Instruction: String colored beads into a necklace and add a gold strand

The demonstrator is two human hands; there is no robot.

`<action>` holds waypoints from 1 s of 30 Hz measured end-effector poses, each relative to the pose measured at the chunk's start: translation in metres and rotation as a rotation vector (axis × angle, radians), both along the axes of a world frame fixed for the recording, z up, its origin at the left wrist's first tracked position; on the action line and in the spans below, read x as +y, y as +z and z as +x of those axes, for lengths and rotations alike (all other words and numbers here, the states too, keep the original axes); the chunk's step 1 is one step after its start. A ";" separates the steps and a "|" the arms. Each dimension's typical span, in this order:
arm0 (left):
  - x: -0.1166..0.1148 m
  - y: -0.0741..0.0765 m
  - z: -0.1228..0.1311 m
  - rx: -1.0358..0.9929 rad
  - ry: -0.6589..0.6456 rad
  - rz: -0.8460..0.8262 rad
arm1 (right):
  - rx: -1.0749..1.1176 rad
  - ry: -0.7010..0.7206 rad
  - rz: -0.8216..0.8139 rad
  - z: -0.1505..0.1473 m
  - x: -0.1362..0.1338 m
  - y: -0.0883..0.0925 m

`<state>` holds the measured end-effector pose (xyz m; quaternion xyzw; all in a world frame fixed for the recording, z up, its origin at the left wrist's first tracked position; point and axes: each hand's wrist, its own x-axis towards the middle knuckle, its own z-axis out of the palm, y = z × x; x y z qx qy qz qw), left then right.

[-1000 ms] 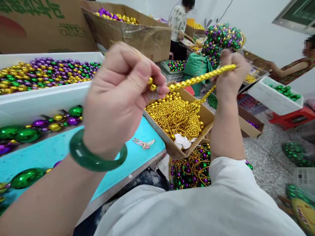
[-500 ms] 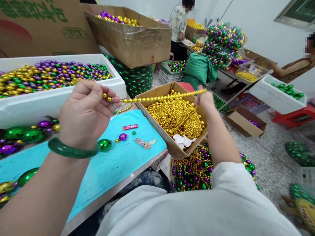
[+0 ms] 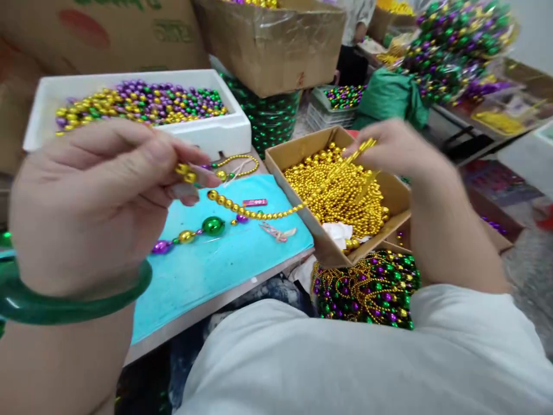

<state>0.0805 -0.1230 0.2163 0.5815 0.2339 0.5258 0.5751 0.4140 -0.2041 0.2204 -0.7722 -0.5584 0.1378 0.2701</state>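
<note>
My left hand [image 3: 99, 196], with a green bangle [image 3: 64, 302] on its wrist, pinches the end of a gold bead strand [image 3: 254, 213] above the turquoise table top [image 3: 207, 271]. The strand sags from my fingers to the cardboard box of gold beads [image 3: 341, 196]. My right hand [image 3: 397, 153] is over that box, fingers closed on gold strands pulled up from the heap; it is blurred. A short string of a green, a gold and a purple bead [image 3: 190, 233] lies on the table under my left hand.
A white foam box [image 3: 207, 129] of mixed gold, purple and green beads stands behind the table. Another cardboard box [image 3: 276, 46] rests on stacked green beads. A heap of mixed bead strands [image 3: 367, 288] lies below the gold box. A pink clip [image 3: 276, 230] lies near the table edge.
The taut gold strand has gone slack and sags toward the table. My right hand has dropped closer to the box. The view has tilted down and shifted left.
</note>
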 end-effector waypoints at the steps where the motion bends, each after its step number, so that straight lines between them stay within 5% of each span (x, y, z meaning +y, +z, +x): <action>1: -0.005 -0.003 -0.006 0.075 -0.008 0.051 | -0.137 0.091 -0.100 -0.016 0.005 -0.029; 4: -0.011 -0.022 -0.018 0.228 -0.051 0.103 | -0.173 0.299 -0.319 -0.053 0.021 -0.096; 6: -0.009 -0.042 -0.023 0.280 -0.104 -0.035 | -0.186 0.336 -0.458 -0.070 0.030 -0.123; 8: -0.002 -0.066 -0.025 0.297 -0.201 -0.294 | -0.173 0.354 -0.409 -0.087 0.038 -0.137; 12: 0.010 -0.113 -0.024 0.226 -0.259 -0.662 | 0.076 0.438 -0.140 -0.128 0.050 -0.145; 16: 0.011 -0.144 -0.023 0.247 -0.231 -0.727 | 0.544 0.424 -0.048 -0.168 0.057 -0.154; 23: 0.010 -0.167 -0.023 0.381 -0.296 -0.743 | 1.177 0.300 -0.023 -0.197 0.070 -0.180; 30: 0.016 -0.183 -0.025 0.385 -0.310 -0.633 | 1.429 0.171 0.038 -0.197 0.075 -0.185</action>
